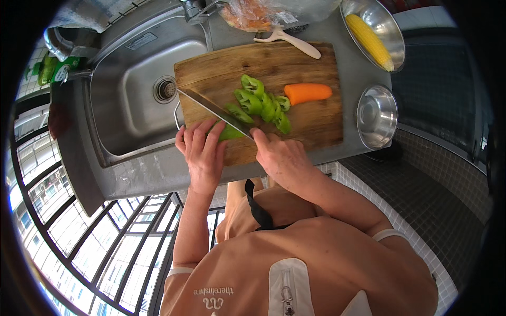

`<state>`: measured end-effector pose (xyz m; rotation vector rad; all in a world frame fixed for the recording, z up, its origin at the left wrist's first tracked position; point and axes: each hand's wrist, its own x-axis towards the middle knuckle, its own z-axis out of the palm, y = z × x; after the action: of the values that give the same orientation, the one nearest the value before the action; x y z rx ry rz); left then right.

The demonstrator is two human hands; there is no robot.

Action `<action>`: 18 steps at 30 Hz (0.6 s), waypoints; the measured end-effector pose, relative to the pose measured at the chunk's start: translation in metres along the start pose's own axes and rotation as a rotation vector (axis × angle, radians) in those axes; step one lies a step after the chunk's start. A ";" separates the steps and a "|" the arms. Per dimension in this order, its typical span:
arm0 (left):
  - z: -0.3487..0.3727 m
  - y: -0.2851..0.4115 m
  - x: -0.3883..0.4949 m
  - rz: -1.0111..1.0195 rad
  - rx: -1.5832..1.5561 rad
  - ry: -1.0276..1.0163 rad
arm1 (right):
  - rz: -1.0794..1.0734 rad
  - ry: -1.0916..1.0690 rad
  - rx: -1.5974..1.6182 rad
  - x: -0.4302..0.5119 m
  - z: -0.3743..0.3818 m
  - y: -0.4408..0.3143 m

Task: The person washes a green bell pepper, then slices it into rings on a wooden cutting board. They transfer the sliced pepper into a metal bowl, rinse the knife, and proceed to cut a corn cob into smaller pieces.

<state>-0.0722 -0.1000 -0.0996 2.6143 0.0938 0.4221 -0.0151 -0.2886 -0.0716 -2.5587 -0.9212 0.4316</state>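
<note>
With its fingers curled over it, my left hand (202,148) holds down an uncut piece of green pepper (230,133) at the near edge of the wooden cutting board (213,71). My right hand (281,156) grips a kitchen knife (215,112), whose blade runs diagonally to the far left along the pepper. The knife's handle is hidden in my fist. Just beyond the blade lies one cut slice (238,113). A heap of green pepper slices (263,103) spreads over the board's middle. Right of the heap rests a peeled carrot piece (308,93).
A white peeler (294,41) lies across the board's far edge, near a plastic bag (253,15) with orange contents. On the right stand a steel bowl holding a corn cob (367,41) and a smaller steel bowl (377,117). A steel sink (136,83) borders the board's left side.
</note>
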 end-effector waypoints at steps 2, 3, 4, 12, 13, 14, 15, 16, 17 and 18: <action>-0.001 0.000 0.000 -0.003 -0.013 0.010 | 0.024 0.034 0.032 -0.001 0.003 0.002; -0.001 -0.001 0.000 -0.012 -0.030 0.021 | 0.045 0.042 0.067 -0.003 0.001 0.007; -0.001 -0.002 0.000 -0.022 -0.047 0.033 | 0.085 0.031 0.100 -0.006 -0.003 0.011; 0.001 -0.006 -0.004 0.020 -0.044 0.023 | 0.024 0.090 0.243 -0.035 -0.037 0.002; 0.002 -0.005 -0.004 0.020 -0.044 0.020 | 0.023 0.065 0.241 -0.037 -0.039 0.000; 0.002 -0.005 -0.004 0.020 -0.042 0.024 | 0.019 0.063 0.227 -0.038 -0.039 -0.002; 0.002 -0.005 -0.003 0.017 -0.043 0.023 | 0.013 0.060 0.220 -0.038 -0.039 -0.003; 0.002 -0.005 -0.003 0.013 -0.049 0.022 | 0.007 0.056 0.213 -0.038 -0.038 -0.003; 0.002 -0.005 -0.003 0.017 -0.043 0.022 | 0.005 0.049 0.207 -0.038 -0.037 -0.003; 0.002 -0.005 -0.002 0.019 -0.041 0.020 | 0.005 0.040 0.201 -0.038 -0.035 -0.003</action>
<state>-0.0739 -0.0969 -0.1037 2.5725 0.0664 0.4523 -0.0307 -0.3201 -0.0338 -2.3792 -0.8141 0.4492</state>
